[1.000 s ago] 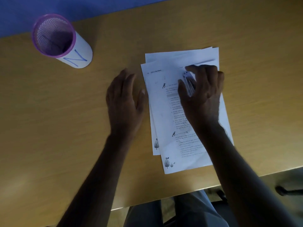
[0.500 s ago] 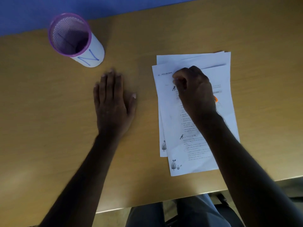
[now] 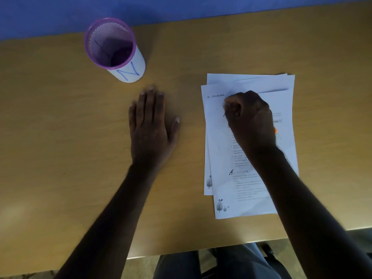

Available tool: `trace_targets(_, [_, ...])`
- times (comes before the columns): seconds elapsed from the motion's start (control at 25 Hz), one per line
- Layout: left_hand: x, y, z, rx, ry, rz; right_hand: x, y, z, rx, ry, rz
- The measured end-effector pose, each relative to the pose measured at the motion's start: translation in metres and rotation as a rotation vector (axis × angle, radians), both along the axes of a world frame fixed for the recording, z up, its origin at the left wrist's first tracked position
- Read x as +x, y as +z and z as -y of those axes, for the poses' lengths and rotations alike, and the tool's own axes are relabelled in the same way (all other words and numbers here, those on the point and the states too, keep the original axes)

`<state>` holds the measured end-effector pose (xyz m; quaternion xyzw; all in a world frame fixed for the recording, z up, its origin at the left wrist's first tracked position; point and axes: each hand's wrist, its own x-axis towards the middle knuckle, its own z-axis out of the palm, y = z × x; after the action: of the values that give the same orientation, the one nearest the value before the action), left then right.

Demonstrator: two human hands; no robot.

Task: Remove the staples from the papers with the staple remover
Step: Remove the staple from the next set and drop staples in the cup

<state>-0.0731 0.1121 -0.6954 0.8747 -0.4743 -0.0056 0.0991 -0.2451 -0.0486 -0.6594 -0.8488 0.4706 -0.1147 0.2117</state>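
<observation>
On the tan wooden worktop, right of centre: a loose stack of white printed paper sheets, fanned slightly so that two or three offset top edges are showing, the uppermost page carrying grey text blocks and small bird and tree pictures.

Right hand: lying on the upper part of the top sheet, fingers curling shut into a fist around something small. A sliver of orange is peeking out at the far side of the fist; this is judged to be the staple remover, though its shape is hidden.

Left hand: resting flat and spread on the bare worktop, well apart from the sheets, holding nothing.

Also present: a purple mesh cup with a white paper wrap marked with a blue letter N, standing upright near the back edge, well apart from the papers.

Risks, as judgement: the stack is lying unpinned, with the free hand off it, so a pull on a staple is likely to be dragging or skewing the sheets. A tool angled too steeply is liable to be tearing the corner. No staple is visible; its position cannot be told, so the tool may be seeking the wrong spot.
</observation>
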Motion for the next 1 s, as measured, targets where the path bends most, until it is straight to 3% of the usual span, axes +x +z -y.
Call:
trace_targets(0.4, [0.003, -0.001, -0.003, -0.001, -0.004, -0.012, 0.016, 0.003, -0.003, -0.082, -0.036, -0.124])
trace_targets(0.72, [0.002, -0.001, -0.004, -0.032, -0.012, -0.052, 0.019, 0.005, -0.002, -0.011, -0.019, -0.13])
trace_targets(0.84, [0.007, -0.002, -0.007, -0.197, 0.02, -0.14, 0.036, 0.019, -0.009, -0.004, -0.009, -0.083])
trace_targets(1.0, [0.018, 0.0, -0.003, -0.506, 0.328, -0.314, 0.085, 0.052, -0.007, 0.118, 0.111, 0.154])
